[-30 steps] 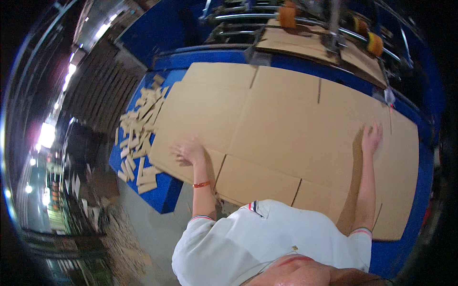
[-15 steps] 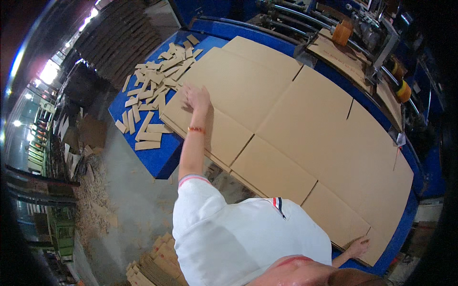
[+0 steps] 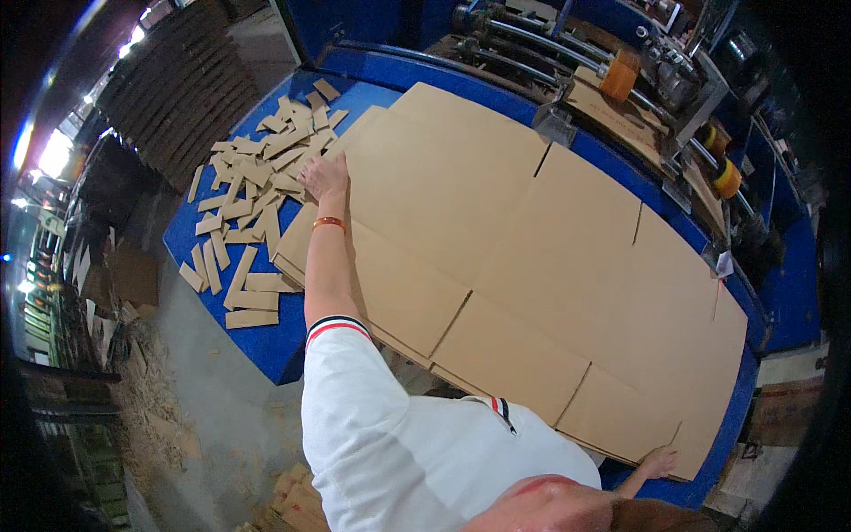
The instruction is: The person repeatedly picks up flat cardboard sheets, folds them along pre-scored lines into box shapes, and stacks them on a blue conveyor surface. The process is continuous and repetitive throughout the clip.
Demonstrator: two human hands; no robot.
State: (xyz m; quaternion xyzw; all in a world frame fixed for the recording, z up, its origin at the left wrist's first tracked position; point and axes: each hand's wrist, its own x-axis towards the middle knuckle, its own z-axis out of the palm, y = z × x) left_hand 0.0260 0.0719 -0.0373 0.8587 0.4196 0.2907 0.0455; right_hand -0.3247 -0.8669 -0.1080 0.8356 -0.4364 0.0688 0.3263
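Observation:
A large brown cardboard sheet (image 3: 550,266), creased and slotted, lies on top of other sheets on a blue table (image 3: 292,350). My left hand (image 3: 324,176) is at the sheet's left edge, fingers bent over the rim and the thumb apart on the upper face. Far to the right, my right hand (image 3: 659,462) grips the near edge by the right corner; part of its fingers is hard to make out. Just beyond my left hand, many small cut cardboard strips (image 3: 253,168) lie in a loose heap.
Behind the sheet stands a machine with metal rollers (image 3: 550,49) and orange wheels (image 3: 620,75), with printed cardboard (image 3: 612,111) in it. Stacked cardboard (image 3: 177,89) rises at the far left. Scraps (image 3: 155,399) litter the floor, and more cardboard (image 3: 297,501) lies below my left side.
My left hand has shifted left, to the sheet's edge by the strips. My right hand stays at the near right corner. The whole view has shifted slightly.

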